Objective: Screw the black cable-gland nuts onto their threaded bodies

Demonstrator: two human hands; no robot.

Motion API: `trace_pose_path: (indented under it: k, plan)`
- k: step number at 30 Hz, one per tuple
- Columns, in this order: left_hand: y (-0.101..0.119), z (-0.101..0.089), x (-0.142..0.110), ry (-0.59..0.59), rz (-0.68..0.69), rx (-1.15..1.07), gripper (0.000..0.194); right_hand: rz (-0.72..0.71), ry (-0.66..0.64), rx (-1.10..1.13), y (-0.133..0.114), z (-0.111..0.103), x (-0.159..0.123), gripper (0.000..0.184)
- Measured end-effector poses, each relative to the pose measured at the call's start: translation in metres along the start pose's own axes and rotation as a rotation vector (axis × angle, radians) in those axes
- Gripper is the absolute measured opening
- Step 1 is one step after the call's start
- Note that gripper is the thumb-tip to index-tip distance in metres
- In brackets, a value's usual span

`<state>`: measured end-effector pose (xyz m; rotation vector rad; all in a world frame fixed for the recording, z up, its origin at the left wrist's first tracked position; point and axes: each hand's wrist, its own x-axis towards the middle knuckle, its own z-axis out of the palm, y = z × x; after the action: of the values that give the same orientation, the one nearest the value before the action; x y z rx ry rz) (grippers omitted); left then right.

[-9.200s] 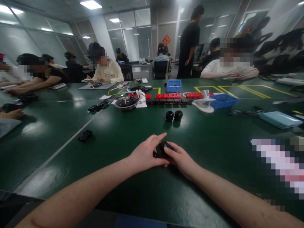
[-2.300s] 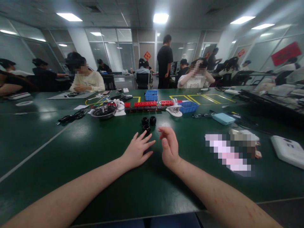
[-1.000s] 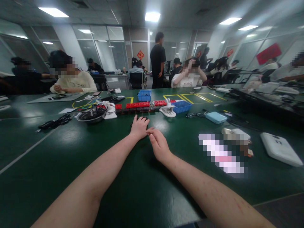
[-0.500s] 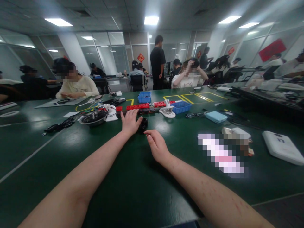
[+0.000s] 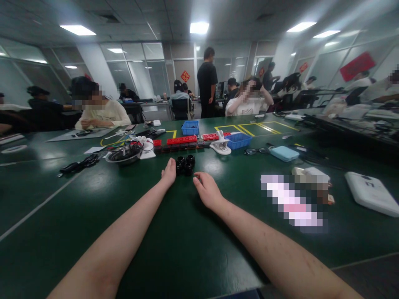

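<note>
Left hand [image 5: 169, 171] on edge, fingers extended, ungripped, beside clustered black parts [image 5: 188, 169]; contact unclear; right hand [image 5: 205, 189] loosely curled, empty, near their right side; parts on green table [image 5: 174, 249], nearer than red strips [image 5: 181, 140].

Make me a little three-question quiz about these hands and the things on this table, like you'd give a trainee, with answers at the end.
1. Multiple choice: what sits between the left hand and the right hand?
A) a white box
B) black round pieces
C) a bundle of black cable

2. True or false: a light blue case lies to the right of both hands.

3. Fill in the blank: the two small open trays on the far side of the hands are coloured ____.

Key: 1. B; 2. True; 3. blue.
</note>
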<state>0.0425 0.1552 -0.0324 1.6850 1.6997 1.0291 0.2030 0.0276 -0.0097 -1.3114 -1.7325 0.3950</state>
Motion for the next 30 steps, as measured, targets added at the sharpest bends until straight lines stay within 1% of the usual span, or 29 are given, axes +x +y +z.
trace_pose_path:
  k: [4,8,12,14,16,19,22,24,26,30]
  plan:
    - [0.003,0.003,-0.007,-0.003,-0.069,0.052,0.067,0.094,-0.001,-0.032,0.018,0.006,0.006,0.036]
    - [0.005,0.003,-0.017,-0.022,-0.048,0.035,0.068,0.142,0.004,-0.037,0.027,0.006,0.008,0.037]
    - [0.005,-0.004,-0.022,-0.011,-0.009,-0.069,0.071,0.172,0.039,-0.056,0.029,0.008,0.01,0.038]
    - [0.005,-0.006,-0.018,0.014,0.014,-0.151,0.072,0.184,0.072,-0.07,0.028,0.014,0.016,0.04]
    - [0.003,-0.006,-0.011,0.048,0.016,-0.236,0.072,0.199,0.111,-0.08,0.027,0.024,0.027,0.046]
    - [0.001,0.0,0.002,0.088,-0.019,-0.344,0.075,0.262,0.176,-0.078,0.026,0.044,0.048,0.06]
    - [0.001,0.008,0.009,0.112,-0.044,-0.406,0.074,0.351,0.225,-0.06,0.027,0.061,0.069,0.068]
    - [0.003,0.014,0.011,0.127,-0.049,-0.423,0.073,0.382,0.223,-0.042,0.03,0.068,0.08,0.07]
    - [0.006,0.018,0.012,0.131,-0.045,-0.425,0.073,0.386,0.191,-0.018,0.034,0.071,0.088,0.069]
    - [0.011,0.024,0.013,0.093,-0.021,-0.415,0.071,0.373,0.121,0.04,0.041,0.072,0.097,0.066]
